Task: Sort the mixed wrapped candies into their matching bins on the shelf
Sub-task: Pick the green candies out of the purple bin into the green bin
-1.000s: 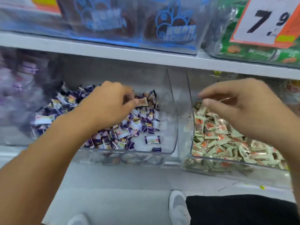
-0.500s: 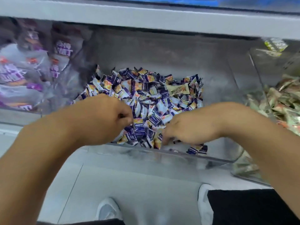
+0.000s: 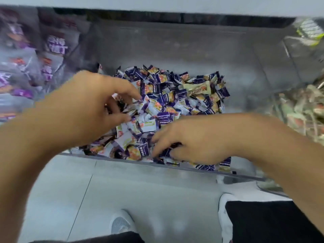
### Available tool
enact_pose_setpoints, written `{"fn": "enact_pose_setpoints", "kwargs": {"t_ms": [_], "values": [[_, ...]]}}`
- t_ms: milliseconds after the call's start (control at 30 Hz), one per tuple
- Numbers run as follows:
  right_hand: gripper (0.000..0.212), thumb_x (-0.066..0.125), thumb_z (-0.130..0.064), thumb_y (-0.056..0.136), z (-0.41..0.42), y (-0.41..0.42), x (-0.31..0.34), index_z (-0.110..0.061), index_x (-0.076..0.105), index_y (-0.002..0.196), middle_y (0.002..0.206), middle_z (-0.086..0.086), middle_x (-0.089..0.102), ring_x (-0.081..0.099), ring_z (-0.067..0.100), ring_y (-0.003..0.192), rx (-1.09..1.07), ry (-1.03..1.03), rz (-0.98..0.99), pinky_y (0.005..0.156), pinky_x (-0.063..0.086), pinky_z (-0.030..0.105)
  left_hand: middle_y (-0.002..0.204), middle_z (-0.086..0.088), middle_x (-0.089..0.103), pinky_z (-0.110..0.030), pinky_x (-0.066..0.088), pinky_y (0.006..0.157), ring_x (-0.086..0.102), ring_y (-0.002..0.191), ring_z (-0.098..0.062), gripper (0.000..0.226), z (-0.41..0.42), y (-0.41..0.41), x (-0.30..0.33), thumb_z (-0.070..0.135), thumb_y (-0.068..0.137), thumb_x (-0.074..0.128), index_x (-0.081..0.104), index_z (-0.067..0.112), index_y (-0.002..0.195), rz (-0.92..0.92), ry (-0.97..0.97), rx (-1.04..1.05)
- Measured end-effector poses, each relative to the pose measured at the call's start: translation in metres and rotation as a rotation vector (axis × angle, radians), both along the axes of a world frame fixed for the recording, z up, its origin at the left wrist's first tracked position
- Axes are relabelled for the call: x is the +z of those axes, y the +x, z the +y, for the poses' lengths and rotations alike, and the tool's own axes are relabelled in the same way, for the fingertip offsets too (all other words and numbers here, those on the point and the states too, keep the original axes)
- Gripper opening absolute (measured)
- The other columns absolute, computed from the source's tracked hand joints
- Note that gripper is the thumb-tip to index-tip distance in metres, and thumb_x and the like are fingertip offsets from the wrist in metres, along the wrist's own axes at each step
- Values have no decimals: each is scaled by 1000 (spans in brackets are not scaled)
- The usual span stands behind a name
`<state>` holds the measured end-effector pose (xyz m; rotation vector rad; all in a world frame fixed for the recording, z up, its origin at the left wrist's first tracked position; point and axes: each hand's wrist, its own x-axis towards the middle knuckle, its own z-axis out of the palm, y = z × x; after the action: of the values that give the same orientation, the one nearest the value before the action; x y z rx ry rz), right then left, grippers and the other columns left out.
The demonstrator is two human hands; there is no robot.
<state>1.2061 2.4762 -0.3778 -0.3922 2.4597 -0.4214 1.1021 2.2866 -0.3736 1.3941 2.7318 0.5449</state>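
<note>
Left hand [image 3: 91,109] over purple candies [image 3: 164,102] in the clear bin [image 3: 175,166], fingers bent, digging. One long pale candy [image 3: 197,89] on top, lying sideways, left to right. Right hand [image 3: 194,142] flat-fingered, pressing candies near the front.

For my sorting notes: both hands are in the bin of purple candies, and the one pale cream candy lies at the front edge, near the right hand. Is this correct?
Not quite. The head view shows the pale cream candy toward the back right of the purple candies, away from the right hand. Both hands, the left hand too, are in that bin.

Shelf [image 3: 157,4] overhangs bin [image 3: 175,50].
</note>
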Motion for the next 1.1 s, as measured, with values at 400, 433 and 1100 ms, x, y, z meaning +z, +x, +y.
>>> {"fn": "enact_pose_setpoints", "kwargs": {"t_ms": [400, 433, 1100], "values": [[6, 63, -18, 87, 36, 7, 15, -18, 69, 88, 84, 0, 67, 66, 24, 81, -295, 389, 378, 72, 59, 39, 133, 13, 48, -47, 39, 107, 43, 126, -22, 67, 11, -2, -18, 59, 63, 82, 53, 48, 122, -62, -295, 27], [15, 65, -17, 86, 34, 4, 16, -25, 70, 99, 96, -1, 69, 66, 25, 89, -303, 341, 427, 76, 59, 42, 133, 13, 46, -48, 38, 107, 41, 126, -23, 64, 12, -3, -18, 55, 64, 83, 53, 50, 121, -69, -295, 35], [31, 50, -17, 101, 5, -9, 7, -35, 66, 121, 78, -14, 56, 55, 7, 70, -160, 98, 181, 62, 48, 26, 116, 24, 57, -38, 36, 106, 41, 120, -6, 28, 28, 2, -20, 56, 75, 73, 72, 37, 96, -51, -323, -169]]}}
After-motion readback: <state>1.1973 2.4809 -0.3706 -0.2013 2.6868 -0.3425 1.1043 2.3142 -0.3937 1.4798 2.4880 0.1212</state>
